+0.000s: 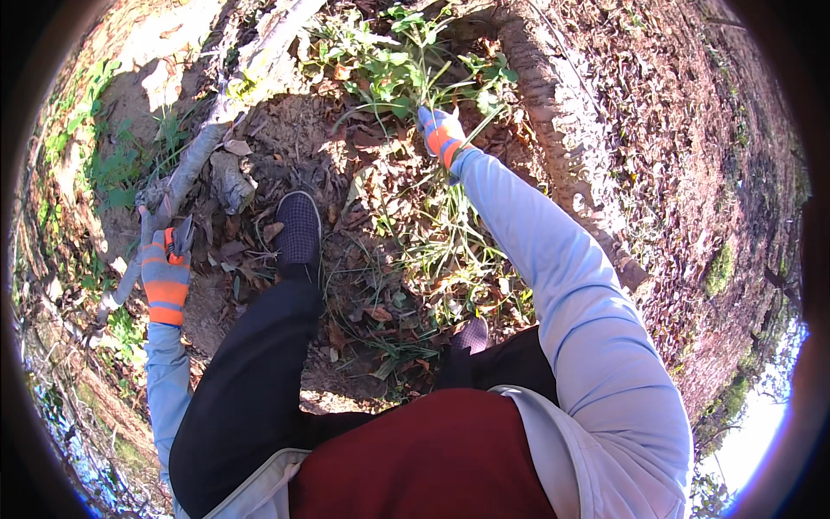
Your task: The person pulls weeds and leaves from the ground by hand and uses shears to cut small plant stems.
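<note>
My left hand (pixel 166 276), in a grey and orange work glove, is at the left, closed on a hand tool (pixel 179 241) with an orange-and-black handle and a grey metal end; its kind cannot be told. That hand is beside a pale branch (pixel 194 152). Out in front, my right hand (pixel 442 135), in a matching glove, grips the base of some green grass stems (pixel 423 71). Leafy green weeds (pixel 389 68) stand around and beyond its fingertips. Long grass blades also pass by the right wrist.
Loose grass (pixel 454 240) and dry leaves lie between my shoes. A short piece of wood (pixel 231 183) lies beyond my left shoe (pixel 298 230). A thick log (pixel 541 97) runs along the right side, with leaf litter (pixel 668 130) beyond it. More branches are at the far left.
</note>
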Available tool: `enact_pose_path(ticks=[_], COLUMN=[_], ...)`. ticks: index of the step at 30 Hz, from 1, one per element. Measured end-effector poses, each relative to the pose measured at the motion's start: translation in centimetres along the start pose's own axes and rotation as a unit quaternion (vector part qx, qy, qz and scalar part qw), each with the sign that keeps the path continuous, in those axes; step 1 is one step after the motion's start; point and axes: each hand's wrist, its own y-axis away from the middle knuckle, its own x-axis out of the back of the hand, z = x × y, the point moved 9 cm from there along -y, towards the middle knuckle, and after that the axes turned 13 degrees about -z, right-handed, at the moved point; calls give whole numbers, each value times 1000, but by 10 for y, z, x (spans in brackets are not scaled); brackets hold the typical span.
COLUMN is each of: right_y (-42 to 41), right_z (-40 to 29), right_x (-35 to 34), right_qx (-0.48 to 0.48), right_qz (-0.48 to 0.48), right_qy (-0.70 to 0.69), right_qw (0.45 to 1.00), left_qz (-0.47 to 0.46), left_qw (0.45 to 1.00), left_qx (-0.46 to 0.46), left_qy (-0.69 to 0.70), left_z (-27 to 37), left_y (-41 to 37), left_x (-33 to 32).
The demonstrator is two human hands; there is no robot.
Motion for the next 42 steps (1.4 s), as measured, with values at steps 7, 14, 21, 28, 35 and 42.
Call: enact_pose_path(ticks=[7,14,21,28,35,42], right_y=[104,260,128,70,30,-38], right_z=[-99,16,-23,-9,3,68], right_x=[-41,-64,20,18,27,102], right_qx=[90,-90,-111,-71,108,45], right_qz=[-125,-468,-191,-156,-112,75], right_qy=[487,614,602,762,583,76], right_qw=[860,629,768,625,798,993], left_qz=[20,40,43,29,24,25], left_qw=[999,995,996,996,995,1000], left_qx=[8,-21,-17,-34,-7,-8], left_qy=[-46,-84,-82,-76,-97,-4], left_z=[42,41,35,44,40,17], left_y=[8,9,6,5,6,3], left_x=[18,18,14,18,19,9])
